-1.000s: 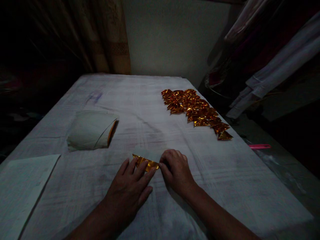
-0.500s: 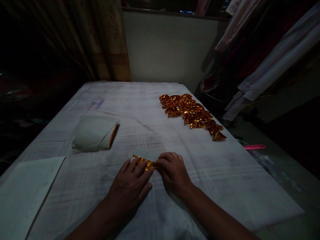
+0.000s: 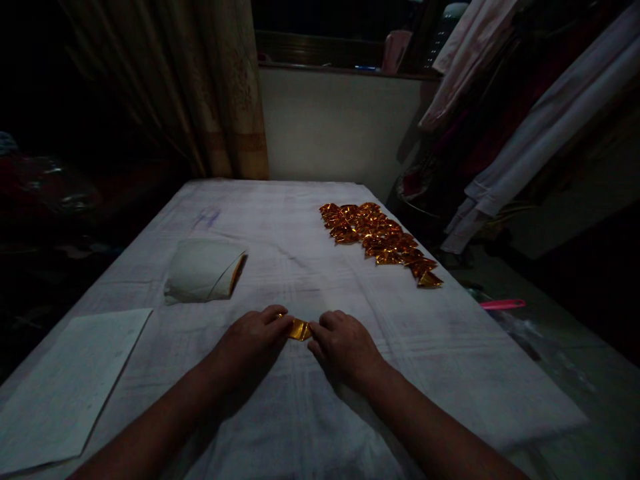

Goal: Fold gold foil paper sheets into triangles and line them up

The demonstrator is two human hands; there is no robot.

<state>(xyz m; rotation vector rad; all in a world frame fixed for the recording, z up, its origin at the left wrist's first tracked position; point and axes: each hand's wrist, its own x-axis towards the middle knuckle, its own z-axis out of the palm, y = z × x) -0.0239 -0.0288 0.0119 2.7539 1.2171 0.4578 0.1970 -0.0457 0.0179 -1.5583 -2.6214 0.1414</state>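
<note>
A small strip of shiny gold foil paper lies low over the cloth-covered table, its middle showing between my hands. My left hand pinches its left end, thumb and fingers closed together. On the other end, the fingers of my right hand are closed in a pinch. Both ends of the strip are hidden by my fingers. Toward the far right sits a cluster of several folded gold foil pieces. To the left of my hands is a stack of pale paper sheets with a gold edge showing.
A large white sheet rests at the table's left front. The table wears a pale checked cloth. Clothes hang at the right, and a curtain hangs at the back left. A pink handle shows beyond the right edge.
My left hand has gone from lying with fingers spread over the foil to pinching its left end. The foil's pale flap no longer shows. The view has tilted up slightly.
</note>
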